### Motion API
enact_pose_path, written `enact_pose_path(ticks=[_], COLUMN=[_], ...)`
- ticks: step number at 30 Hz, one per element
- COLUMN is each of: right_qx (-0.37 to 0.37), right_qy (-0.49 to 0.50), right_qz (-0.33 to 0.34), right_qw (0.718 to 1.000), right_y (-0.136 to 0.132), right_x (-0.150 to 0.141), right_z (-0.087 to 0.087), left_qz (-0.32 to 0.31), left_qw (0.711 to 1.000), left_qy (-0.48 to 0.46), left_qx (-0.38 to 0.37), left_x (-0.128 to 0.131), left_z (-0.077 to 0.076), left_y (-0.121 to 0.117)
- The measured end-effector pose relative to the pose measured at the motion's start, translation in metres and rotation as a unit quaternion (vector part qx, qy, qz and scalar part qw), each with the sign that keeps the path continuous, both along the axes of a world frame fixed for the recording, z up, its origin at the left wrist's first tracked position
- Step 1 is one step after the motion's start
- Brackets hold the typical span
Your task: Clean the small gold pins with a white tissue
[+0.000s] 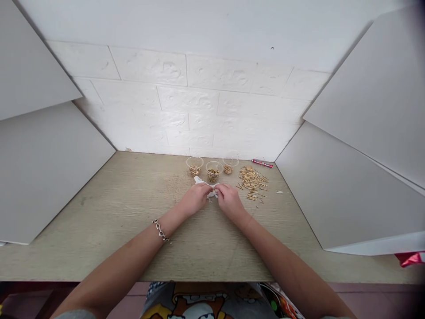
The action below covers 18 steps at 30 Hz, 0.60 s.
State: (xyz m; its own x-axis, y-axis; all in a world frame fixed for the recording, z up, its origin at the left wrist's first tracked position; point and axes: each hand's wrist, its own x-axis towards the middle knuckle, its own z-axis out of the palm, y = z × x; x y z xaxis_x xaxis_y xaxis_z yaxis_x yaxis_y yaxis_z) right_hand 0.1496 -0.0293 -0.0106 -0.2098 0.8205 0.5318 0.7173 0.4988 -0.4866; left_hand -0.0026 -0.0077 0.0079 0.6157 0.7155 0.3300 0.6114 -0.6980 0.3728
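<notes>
My left hand [198, 197] and my right hand [229, 201] meet over the table, fingertips almost touching. Both are closed in a pinch on a small gold-coloured piece [213, 189], too small to make out exactly. Under and behind the fingers lies a crumpled white tissue [199, 180], partly hidden by the hands. Just beyond it stands a clear plastic cup [214, 167] holding small gold-coloured parts. To the right of my right hand, many thin gold-coloured rods [253, 180] lie in a loose pile.
Two more clear cups, a left one [195, 163] and a right one [231, 161], hold small metallic parts. A red patterned pen-like object [262, 163] lies near the wall. Grey panels [49, 173] flank the wooden table [113, 212]; a white brick-patterned wall [206, 97] closes the back.
</notes>
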Motion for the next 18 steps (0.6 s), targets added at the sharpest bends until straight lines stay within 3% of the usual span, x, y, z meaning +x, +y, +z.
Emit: enact_pose_path(ticks=[7,18], right_qx=[0.003,-0.001], right_qy=[0.028,0.033], right_qz=[-0.015,-0.012], right_qw=[0.999,0.999], right_y=[0.000,0.000], right_x=[-0.002,0.016], right_z=[-0.001,0.014], left_qz=[-0.005,0.019], left_qw=[1.000,0.996], left_qy=[-0.003,-0.085], left_qx=[0.009,-0.018], left_x=[-0.001,0.001], left_z=[0.000,0.001], left_y=[0.000,-0.004])
